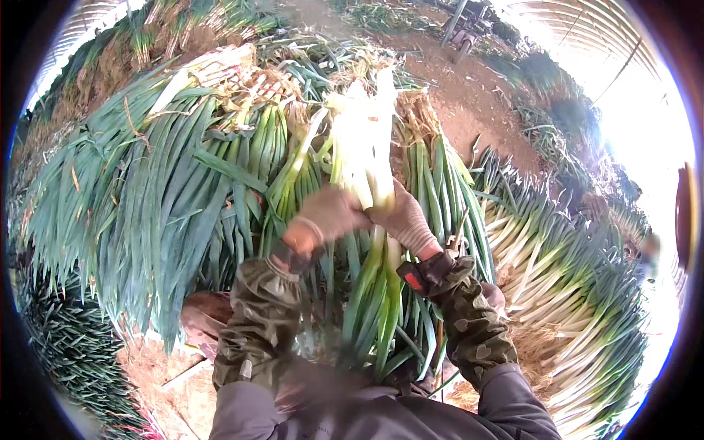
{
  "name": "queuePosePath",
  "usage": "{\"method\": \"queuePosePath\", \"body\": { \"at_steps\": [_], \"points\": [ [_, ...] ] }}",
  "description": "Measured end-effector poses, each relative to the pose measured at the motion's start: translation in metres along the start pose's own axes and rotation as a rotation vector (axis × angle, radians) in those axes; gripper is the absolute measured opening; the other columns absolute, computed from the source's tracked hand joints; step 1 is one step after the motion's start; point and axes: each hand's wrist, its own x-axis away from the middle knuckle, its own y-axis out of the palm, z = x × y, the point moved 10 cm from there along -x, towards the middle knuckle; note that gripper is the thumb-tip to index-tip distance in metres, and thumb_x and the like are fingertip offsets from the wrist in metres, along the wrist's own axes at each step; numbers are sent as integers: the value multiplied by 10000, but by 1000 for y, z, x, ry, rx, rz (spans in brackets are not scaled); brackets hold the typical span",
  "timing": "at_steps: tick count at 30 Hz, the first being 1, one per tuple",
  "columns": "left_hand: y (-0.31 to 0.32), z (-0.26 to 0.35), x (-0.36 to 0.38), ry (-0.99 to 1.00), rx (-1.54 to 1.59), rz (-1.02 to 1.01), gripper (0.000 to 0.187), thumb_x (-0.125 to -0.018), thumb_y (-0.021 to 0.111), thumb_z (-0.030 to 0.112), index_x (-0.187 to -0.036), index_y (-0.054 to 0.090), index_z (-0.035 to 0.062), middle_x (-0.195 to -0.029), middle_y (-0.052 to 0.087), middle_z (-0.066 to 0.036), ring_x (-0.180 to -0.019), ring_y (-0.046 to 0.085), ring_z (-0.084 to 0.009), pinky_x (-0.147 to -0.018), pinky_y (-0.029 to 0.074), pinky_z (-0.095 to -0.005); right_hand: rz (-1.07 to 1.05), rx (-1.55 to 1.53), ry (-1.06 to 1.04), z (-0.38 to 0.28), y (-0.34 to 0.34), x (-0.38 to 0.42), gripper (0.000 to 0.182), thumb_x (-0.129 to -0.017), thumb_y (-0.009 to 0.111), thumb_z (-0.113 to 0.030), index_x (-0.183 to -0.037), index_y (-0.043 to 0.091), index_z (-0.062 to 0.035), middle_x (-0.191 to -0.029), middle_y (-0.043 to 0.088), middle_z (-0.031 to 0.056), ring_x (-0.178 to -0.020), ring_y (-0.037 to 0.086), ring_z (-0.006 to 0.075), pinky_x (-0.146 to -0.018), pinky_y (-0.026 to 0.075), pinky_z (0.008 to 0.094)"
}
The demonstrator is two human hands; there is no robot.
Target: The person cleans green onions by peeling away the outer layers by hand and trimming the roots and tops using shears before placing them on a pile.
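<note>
Beside fanned, strap-like dark-green leaves (154,213), the tan knit-gloved left hand (331,213) and matching right hand (403,218) grip smooth, cylindrical white-and-green leek-like stalks (380,176).

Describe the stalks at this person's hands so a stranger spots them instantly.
Find the big leafy heap before the person. Over it, the left hand and right hand, both gloved, meet at the stalks. Their white ends point away from the body, glaring brighter than the heap.

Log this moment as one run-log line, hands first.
Right hand: gloved, closed around green onions | left hand: gloved, blurred, at the stalks, grip unclear | onions: white ends away, leaves toward body
</note>
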Motion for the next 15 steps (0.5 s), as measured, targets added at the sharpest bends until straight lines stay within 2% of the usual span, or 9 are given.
{"method": "queuePosePath", "body": {
  "at_steps": [1, 2, 4, 6, 9, 12, 13, 14, 15],
  "points": [
    [-32, -26, -6, -142, 61, 181, 367, -806, 788, 448, -980, 781, 124, -800, 703, -116, -769, 699, -250, -773, 561, -398, 47, -346, 199, 5, -6, 7, 761, -817, 754, -423, -1402, 442, -50, -1077, 717, 191, -986, 717, 336, -899, 556, 434],
    [-79, -19, 0, -105, 21, 456, 398, -800, 815, 341, -1105, 711, 106, -881, 699, -125, -812, 687, -272, -788, 557, -396, 13, -291, 262, -17, -21, 12, 764, -819, 750, -428, -1405, 436, -53, -1063, 719, 194, -980, 718, 344, -893, 556, 439],
    [-134, 27, 8, 66, -164, 693, 769, -740, 833, 219, -1406, 483, 63, -1308, 587, -168, -1112, 634, -303, -897, 532, -395, -56, -176, 393, -47, -42, 21, 769, -822, 743, -437, -1412, 424, -60, -1035, 725, 199, -967, 720, 360, -880, 557, 448],
    [-147, 55, 4, 322, -335, 932, 710, -768, 780, 166, -1401, 477, 59, -1368, 540, -177, -1162, 610, -331, -918, 520, -423, -55, -168, 410, -63, -46, 29, 835, -736, 798, -270, -1438, 403, -51, -1043, 709, 221, -970, 707, 371, -892, 557, 436],
    [-143, 63, -13, 230, -466, 984, 529, -838, 681, 141, -1329, 509, 43, -1208, 632, -206, -1052, 649, -376, -847, 532, -473, -53, -90, 375, -84, -50, 36, 852, -731, 781, -300, -1447, 393, -52, -974, 715, 240, -940, 700, 425, -852, 560, 461],
    [-152, 23, -52, -76, -173, 747, 323, -912, 581, 191, -1214, 592, 76, -971, 689, -211, -893, 672, -401, -747, 529, -519, -47, -85, 335, -98, -52, 43, 869, -749, 749, -351, -1475, 342, -100, -957, 721, 228, -912, 705, 439, -827, 561, 481],
    [-169, 9, -67, 142, -216, 928, 259, -952, 550, 281, -1093, 663, 95, -807, 686, -195, -788, 680, -396, -682, 528, -528, -36, -82, 344, -101, -58, 47, 843, -747, 741, -323, -1463, 361, -92, -958, 721, 229, -896, 709, 436, -819, 568, 485],
    [-201, -7, -78, -24, -395, 984, 254, -954, 560, 327, -1011, 698, 122, -844, 690, -179, -801, 683, -377, -679, 532, -497, -35, -93, 326, -101, -62, 52, 836, -747, 742, -315, -1461, 368, -93, -963, 722, 226, -893, 713, 427, -823, 573, 477],
    [-241, -18, -73, 211, -298, 1132, 269, -955, 578, 371, -1002, 716, 145, -816, 695, -138, -753, 690, -343, -655, 537, -449, -34, -104, 312, -98, -68, 59, 829, -747, 742, -306, -1459, 375, -94, -968, 723, 222, -890, 717, 418, -826, 578, 469]
  ]
}}
